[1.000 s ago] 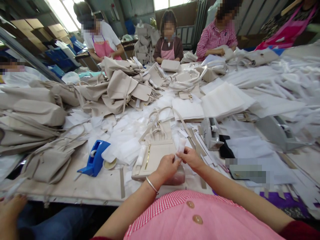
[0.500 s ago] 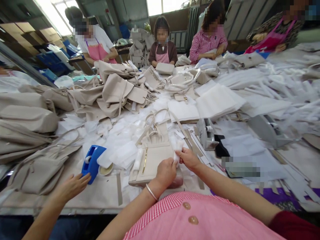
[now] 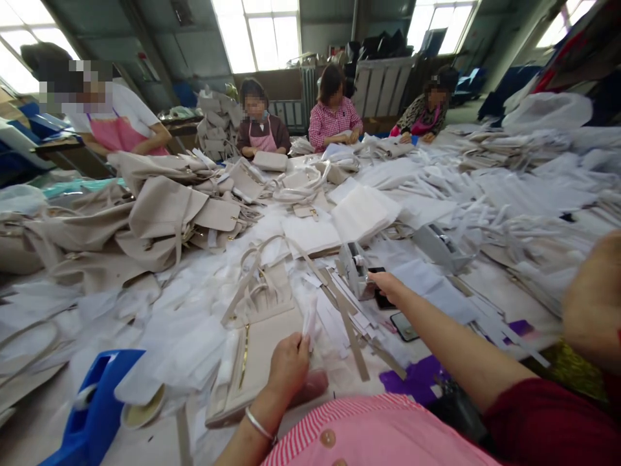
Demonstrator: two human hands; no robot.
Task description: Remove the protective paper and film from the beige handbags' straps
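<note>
A beige bag [image 3: 262, 346] with a gold zipper lies on the table in front of me. My left hand [image 3: 290, 366], with a bracelet at the wrist, is closed on a white wrapped strip [image 3: 310, 317] over the bag's right side. Further right, my right hand [image 3: 385, 285] reaches to the front end of a grey tape dispenser [image 3: 353, 265]; its fingers are bunched there, and whether they hold tape is too small to tell. A black object [image 3: 382, 299] lies beside that hand.
A blue tape dispenser [image 3: 97, 404] is at the lower left. Beige bags [image 3: 165, 207] pile up behind it. White sheets [image 3: 363, 213] and a second grey dispenser [image 3: 444, 246] lie beyond. Several people sit or stand across the table; an arm [image 3: 594, 304] shows at the right edge.
My right hand has left the white strip and moved right to the grey dispenser. My left hand still grips the strip. The view has turned right; the neighbour's hand at the left is gone.
</note>
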